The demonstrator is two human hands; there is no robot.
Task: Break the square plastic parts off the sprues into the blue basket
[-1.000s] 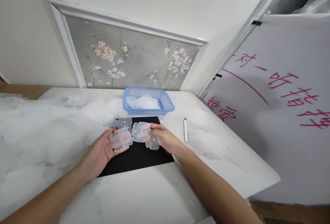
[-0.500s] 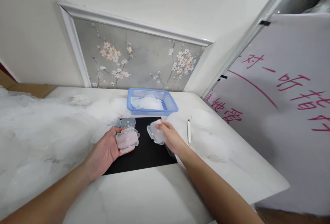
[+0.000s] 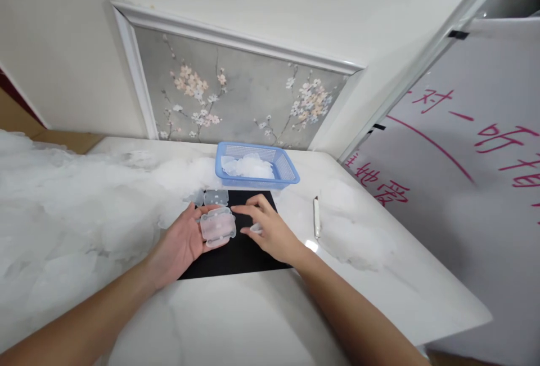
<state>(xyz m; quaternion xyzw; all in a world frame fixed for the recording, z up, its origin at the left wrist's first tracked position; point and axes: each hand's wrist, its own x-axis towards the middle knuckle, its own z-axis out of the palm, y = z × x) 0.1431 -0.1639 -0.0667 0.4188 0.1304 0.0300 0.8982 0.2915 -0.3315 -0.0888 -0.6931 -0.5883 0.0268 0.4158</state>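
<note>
My left hand (image 3: 184, 242) holds a translucent plastic snap lid (image 3: 218, 227) with side flaps, its fingers under and around the edges. Skin tone shows through the lid; whether several are stacked I cannot tell. Just right of the lid is my right hand (image 3: 270, 230), thumb and forefinger apart and pointing at it. A small whitish bit (image 3: 255, 229) shows by the thumb; whether it is touched or lies behind I cannot make out. Beneath both hands lies a black mat (image 3: 244, 253). Another clear lid (image 3: 216, 197) rests at its far left corner.
Behind the mat stands a blue basket (image 3: 291, 172) with translucent lids (image 3: 248, 166) inside. A large heap of translucent plastic pieces (image 3: 63, 214) covers the table's left side. A white utility knife (image 3: 316, 217) lies on the right. A whiteboard (image 3: 464, 214) borders the table's right.
My right hand no longer visibly holds the lid it pinched before; its thumb and forefinger have spread and moved closer to the left hand's lid. The whole view has shifted slightly.
</note>
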